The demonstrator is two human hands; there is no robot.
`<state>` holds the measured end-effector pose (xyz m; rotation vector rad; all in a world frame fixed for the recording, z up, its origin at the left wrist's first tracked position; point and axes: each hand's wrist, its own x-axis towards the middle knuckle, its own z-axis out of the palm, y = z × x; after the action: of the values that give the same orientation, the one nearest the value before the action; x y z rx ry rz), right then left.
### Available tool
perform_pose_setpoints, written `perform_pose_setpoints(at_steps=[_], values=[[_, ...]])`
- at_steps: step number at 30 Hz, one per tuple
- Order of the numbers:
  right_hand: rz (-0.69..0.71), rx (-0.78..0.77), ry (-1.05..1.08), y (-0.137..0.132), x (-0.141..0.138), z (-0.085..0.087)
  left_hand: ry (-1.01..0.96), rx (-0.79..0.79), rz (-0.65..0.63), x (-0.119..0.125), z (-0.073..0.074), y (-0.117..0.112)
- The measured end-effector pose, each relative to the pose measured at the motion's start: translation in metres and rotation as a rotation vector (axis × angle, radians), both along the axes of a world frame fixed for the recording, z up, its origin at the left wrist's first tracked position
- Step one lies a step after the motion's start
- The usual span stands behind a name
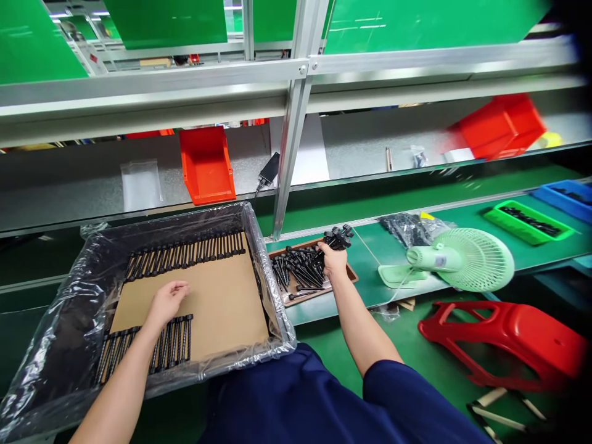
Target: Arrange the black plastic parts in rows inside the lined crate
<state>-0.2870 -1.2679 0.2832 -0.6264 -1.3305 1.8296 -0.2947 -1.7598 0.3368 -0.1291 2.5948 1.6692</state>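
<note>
My right hand (333, 259) is closed round a bunch of black bolt-like rods (340, 237) with knobbed heads, above the right side of a shallow brown tray (303, 301). More such rods (296, 268) lie in a jumbled heap inside that tray. Over a cardboard sheet (222, 308) my left hand (169, 302) hovers with fingers loosely stretched out, and nothing shows in it. The sheet lies in a large bin (272, 296) lined with clear plastic. One row of rods (185, 253) lines the sheet's far edge; a shorter row (173, 342) lies near the front, partly hidden by my left forearm.
A pale green fan (476, 259) stands right of the tray on the green bench, near bagged black parts (404, 229) and a green bin (530, 222). A red stool (504, 339) is at lower right. The shelf behind carries an orange-red bin (208, 166); a metal post (296, 117) rises centrally.
</note>
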Motion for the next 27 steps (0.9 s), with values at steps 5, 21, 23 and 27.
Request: perform_pose_setpoints(at_steps=[5, 21, 23, 27], values=[[0.068, -0.174, 0.076, -0.01, 0.014, 0.052, -0.009, 0.046, -0.407, 0.024, 0.04, 0.095], [0.94, 0.08, -0.011, -0.206, 0.032, 0.118, -0.06, 1.022, -0.066, 0.024, 0.072, 0.184], [1.0, 0.086, -0.01, -0.228, 0.025, 0.112, -0.086, 1.051, -0.067, 0.028, 0.068, 0.166], [1.025, 0.276, -0.059, -0.267, 0.013, 0.103, -0.043, 1.052, -0.108, 0.033, 0.06, 0.128]])
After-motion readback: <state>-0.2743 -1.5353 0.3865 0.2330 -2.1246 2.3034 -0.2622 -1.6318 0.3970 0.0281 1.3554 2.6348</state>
